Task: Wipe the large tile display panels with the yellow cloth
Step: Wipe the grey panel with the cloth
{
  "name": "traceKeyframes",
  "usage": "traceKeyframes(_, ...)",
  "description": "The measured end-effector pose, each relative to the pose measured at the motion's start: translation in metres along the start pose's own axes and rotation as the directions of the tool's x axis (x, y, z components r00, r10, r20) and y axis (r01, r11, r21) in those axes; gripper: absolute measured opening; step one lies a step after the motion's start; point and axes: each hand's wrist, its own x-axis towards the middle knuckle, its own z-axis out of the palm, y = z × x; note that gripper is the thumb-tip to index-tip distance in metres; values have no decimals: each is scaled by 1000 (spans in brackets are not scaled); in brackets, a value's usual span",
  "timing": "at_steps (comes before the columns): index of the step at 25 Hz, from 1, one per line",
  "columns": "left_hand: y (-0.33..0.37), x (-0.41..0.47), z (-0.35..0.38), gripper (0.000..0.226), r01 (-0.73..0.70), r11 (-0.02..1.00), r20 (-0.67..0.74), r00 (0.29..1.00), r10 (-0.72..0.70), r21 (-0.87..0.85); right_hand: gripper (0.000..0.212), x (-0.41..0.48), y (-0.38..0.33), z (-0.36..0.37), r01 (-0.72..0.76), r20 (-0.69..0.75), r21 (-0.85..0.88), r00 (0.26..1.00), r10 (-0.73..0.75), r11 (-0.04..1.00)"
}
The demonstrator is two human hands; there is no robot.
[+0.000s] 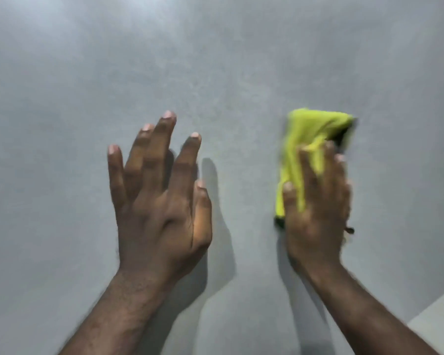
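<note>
Grey panel [215, 60] filled the view. Left hand [159, 201] spread, holding nothing. Right hand [315, 208] blurred, straight fingers pressing cloth [308, 134] flat to panel. Cloth judged light, soft, prone to bunching; best palmed mid-fold.

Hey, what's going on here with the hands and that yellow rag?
A person is wiping a large grey tile panel. Their right hand presses a bunched yellow cloth against the panel. That hand looks blurred, so it is probably mid-stroke. The left hand is raised beside it with fingers spread and holds nothing. Its shadow falls on the panel, but I cannot tell whether it touches the surface.
</note>
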Motion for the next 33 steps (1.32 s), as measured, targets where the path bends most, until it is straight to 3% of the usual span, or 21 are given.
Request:
traceKeyframes(1,15,5,9,57,-38,999,32,999,37,20,58,2,14,-4,-205,-39,15,978,205,979)
traceKeyframes(2,30,9,20,59,-77,996,70,995,74,40,58,-4,28,-10,-206,-40,-10,978,206,978)
traceKeyframes(3,43,12,31,61,-104,993,103,990,97,63,58,-19,43,-12,-7,19,-36,1000,8,999)
traceKeyframes(5,61,11,49,66,-112,984,137,986,93,138,57,-30,79,-24,439,174,-27,887,-428,898)
traceKeyframes(6,63,9,54,70,-103,978,138,987,79,179,57,-13,93,-30,463,177,-29,875,-451,886)
traceKeyframes(8,64,5,58,74,-92,969,129,990,64,230,59,30,113,-31,115,69,12,991,-115,993)
traceKeyframes(10,65,4,59,75,-87,962,125,991,56,259,61,55,113,-33,-232,38,70,972,230,970)
traceKeyframes(12,65,5,59,75,-82,962,133,990,48,260,60,48,107,-30,87,76,-41,994,-84,995)
traceKeyframes(14,68,7,60,77,-83,965,143,989,48,248,57,61,109,-35,584,196,-28,799,-569,811)
traceKeyframes(15,70,8,61,78,-89,969,150,987,55,230,56,86,108,-37,645,195,-23,752,-630,764)
traceKeyframes(16,71,9,63,81,-96,974,154,986,64,208,57,117,106,-35,586,155,-48,805,-573,809)
traceKeyframes(18,72,7,64,86,-99,977,166,984,68,190,60,170,94,-29,124,6,36,992,-124,992)
traceKeyframes(20,74,9,66,91,-87,981,170,984,57,174,61,181,81,-29,-57,-54,12,997,58,998)
traceKeyframes(21,78,11,67,93,-80,982,175,983,49,173,60,172,81,-28,146,-16,-78,989,-147,986)
traceKeyframes(23,88,20,71,92,-92,982,179,982,63,164,56,158,103,-36,623,169,-103,779,-604,775)
traceKeyframes(24,93,24,75,91,-116,981,187,979,86,156,55,160,117,-42,648,164,-93,759,-630,756)
traceKeyframes(26,104,32,83,90,-159,975,211,970,124,157,57,170,153,-42,257,-21,-81,965,-260,963)
traceKeyframes(28,118,37,92,89,-163,970,208,970,124,182,61,162,170,-38,-202,-91,35,975,204,979)
traceKeyframes(30,139,43,105,88,-174,967,194,971,137,186,58,117,187,-40,121,31,-114,993,-118,986)
traceKeyframes(32,160,54,118,85,-173,968,186,973,138,182,56,78,225,-50,564,217,-76,814,-539,822)
traceKeyframes(33,173,61,127,83,-171,969,189,973,136,181,55,84,249,-57,573,208,-70,809,-550,817)
